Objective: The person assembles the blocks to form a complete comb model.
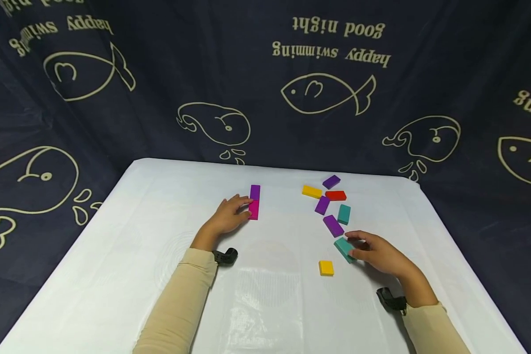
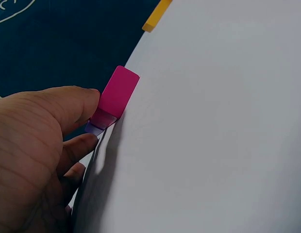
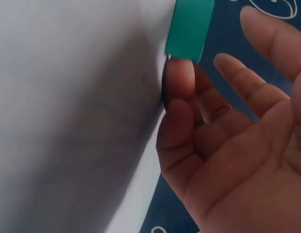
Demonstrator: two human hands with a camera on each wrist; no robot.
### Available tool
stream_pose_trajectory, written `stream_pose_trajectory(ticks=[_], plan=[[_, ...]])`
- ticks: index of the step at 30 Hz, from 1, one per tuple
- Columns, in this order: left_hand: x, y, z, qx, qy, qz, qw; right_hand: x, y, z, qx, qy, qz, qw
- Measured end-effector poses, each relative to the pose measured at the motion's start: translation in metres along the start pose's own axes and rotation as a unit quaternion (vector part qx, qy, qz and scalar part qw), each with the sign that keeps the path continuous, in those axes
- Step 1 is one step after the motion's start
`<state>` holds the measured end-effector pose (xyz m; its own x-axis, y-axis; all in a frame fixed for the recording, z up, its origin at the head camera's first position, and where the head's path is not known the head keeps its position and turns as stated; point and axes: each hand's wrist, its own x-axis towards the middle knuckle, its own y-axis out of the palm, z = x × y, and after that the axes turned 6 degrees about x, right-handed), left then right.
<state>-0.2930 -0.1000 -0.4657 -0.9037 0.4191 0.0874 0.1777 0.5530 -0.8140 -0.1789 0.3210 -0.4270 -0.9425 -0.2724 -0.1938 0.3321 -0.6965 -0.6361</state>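
Observation:
On the left, a purple block (image 1: pixel 255 192) and a pink block (image 1: pixel 253 209) lie end to end in a line. My left hand (image 1: pixel 228 215) is at their left side, its thumb and a fingertip touching them. In the left wrist view the thumb lies along the pink block (image 2: pixel 120 91), and the purple one is mostly hidden. My right hand (image 1: pixel 378 251) is spread at the right end of a teal block (image 1: pixel 344 250), thumb and fingers apart. A fingertip lies at the end of that teal block (image 3: pixel 190 29) in the right wrist view.
Farther back on the right are a yellow block (image 1: pixel 311 191), a red block (image 1: pixel 336 195), another teal block (image 1: pixel 343 214) and several purple blocks (image 1: pixel 333 225). A short yellow block (image 1: pixel 326 268) lies nearer me. Dark patterned cloth (image 1: pixel 256 64) hangs behind the white table (image 1: pixel 128 246).

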Motion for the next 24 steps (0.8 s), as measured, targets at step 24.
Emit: stream_pose_trajectory(ticks=[24], plan=[[-0.0004, -0.0002, 0.0009, 0.0, 0.008, -0.002, 1.0, -0.0021, 0.0067, -0.0054, -0.002, -0.026, 0.021, 0.9994]])
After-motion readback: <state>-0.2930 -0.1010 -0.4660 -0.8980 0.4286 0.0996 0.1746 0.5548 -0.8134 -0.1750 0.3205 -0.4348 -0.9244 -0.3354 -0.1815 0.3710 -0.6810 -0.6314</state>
